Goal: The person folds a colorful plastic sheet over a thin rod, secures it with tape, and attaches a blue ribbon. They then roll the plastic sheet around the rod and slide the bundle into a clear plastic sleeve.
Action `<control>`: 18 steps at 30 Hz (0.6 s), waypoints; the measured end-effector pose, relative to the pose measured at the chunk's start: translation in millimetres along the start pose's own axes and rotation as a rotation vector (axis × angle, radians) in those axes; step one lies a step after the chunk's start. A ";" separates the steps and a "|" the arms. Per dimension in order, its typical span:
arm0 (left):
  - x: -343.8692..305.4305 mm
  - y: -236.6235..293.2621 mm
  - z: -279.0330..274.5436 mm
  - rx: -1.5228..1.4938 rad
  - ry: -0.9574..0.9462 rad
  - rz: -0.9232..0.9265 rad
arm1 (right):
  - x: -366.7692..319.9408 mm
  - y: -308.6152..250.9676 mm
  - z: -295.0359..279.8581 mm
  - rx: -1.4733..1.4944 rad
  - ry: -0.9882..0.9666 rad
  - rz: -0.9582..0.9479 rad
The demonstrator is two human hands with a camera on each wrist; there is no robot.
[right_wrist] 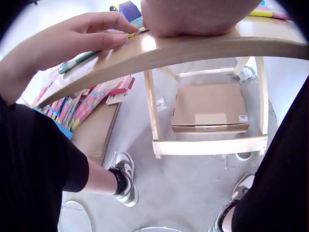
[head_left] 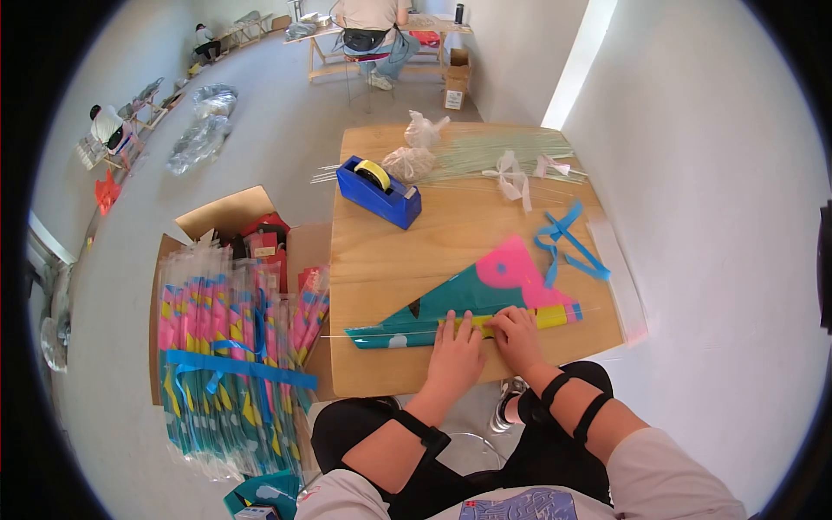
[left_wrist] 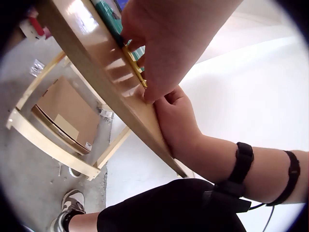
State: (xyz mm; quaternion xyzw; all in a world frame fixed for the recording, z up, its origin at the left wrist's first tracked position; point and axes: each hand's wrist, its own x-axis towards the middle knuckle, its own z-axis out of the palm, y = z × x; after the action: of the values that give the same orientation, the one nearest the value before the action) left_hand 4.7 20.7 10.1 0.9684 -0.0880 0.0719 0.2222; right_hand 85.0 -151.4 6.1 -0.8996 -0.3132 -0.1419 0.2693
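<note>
A teal, pink and yellow plastic sheet [head_left: 468, 290] lies at the table's near edge, its lower border folded in a long narrow strip. A thin rod [head_left: 334, 336] sticks out past its left end. My left hand [head_left: 458, 354] presses on the strip with fingers extended; the right wrist view shows this hand [right_wrist: 79, 41] with fingertips at the border. Close beside it, my right hand [head_left: 517, 340] has bent fingers at the yellow border [head_left: 550, 317], pinching it. Its fingertips are hidden in the right wrist view, where the back of the hand [right_wrist: 198, 17] shows.
A blue tape dispenser [head_left: 379, 195], knotted bags [head_left: 407, 163], thin sticks [head_left: 494, 156] and blue ribbons [head_left: 572, 243] are on the table. A box of bundled colourful packets [head_left: 217, 347] stands left. Under the table is a cardboard box [right_wrist: 207, 104]. Other people sit farther off.
</note>
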 end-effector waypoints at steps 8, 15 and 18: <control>-2.0 -3.7 9.4 -0.026 0.041 -0.014 | 23.7 -11.7 -19.8 0.182 -0.107 0.095; -2.2 -0.9 19.0 0.025 0.013 -0.033 | 175.7 -26.1 -5.0 0.503 -0.303 0.242; -3.5 -1.6 20.3 0.050 0.024 -0.024 | 234.9 4.2 60.8 0.341 -0.176 0.092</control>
State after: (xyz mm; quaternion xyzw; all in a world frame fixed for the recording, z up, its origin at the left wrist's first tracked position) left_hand 3.6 13.6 -9.3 0.9737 -0.0717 0.0831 0.1998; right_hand 272.3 -4.8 54.5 -0.8632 -0.3138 0.0048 0.3955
